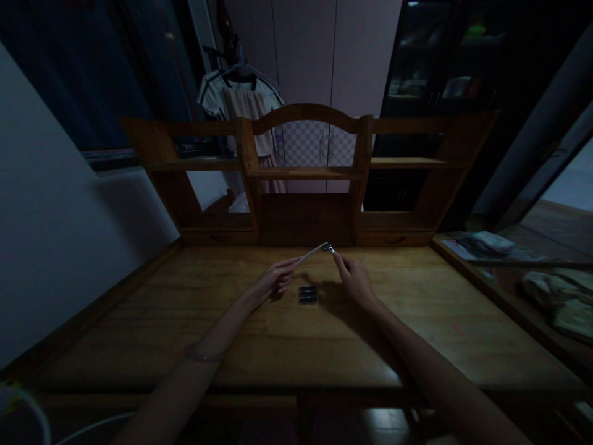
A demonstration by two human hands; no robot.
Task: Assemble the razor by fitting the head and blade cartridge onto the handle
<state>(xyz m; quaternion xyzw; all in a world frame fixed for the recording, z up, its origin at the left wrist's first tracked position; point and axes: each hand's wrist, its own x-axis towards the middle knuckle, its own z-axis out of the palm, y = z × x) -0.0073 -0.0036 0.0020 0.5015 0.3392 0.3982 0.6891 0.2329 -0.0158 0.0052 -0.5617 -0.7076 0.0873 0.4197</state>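
Note:
Above the middle of the desk, my left hand [277,276] has its fingers closed on a thin white strip [311,253], perhaps sheets of paper seen nearly edge-on. It slants up to the right. At its far end is a small dark clip [326,246] with silvery metal handles, which looks like a binder clip. My right hand [354,278] pinches those handles; I cannot tell whether the jaws grip the strip. Between my hands, several small black pieces [307,295] lie in a short stack of rows on the wooden desk [222,334].
A wooden shelf unit [306,175] rises along the desk's back edge. A pale wall [41,204] borders the left side. On the right stand a lower surface with papers [482,245] and a light cloth bag [560,300]. The room is dim.

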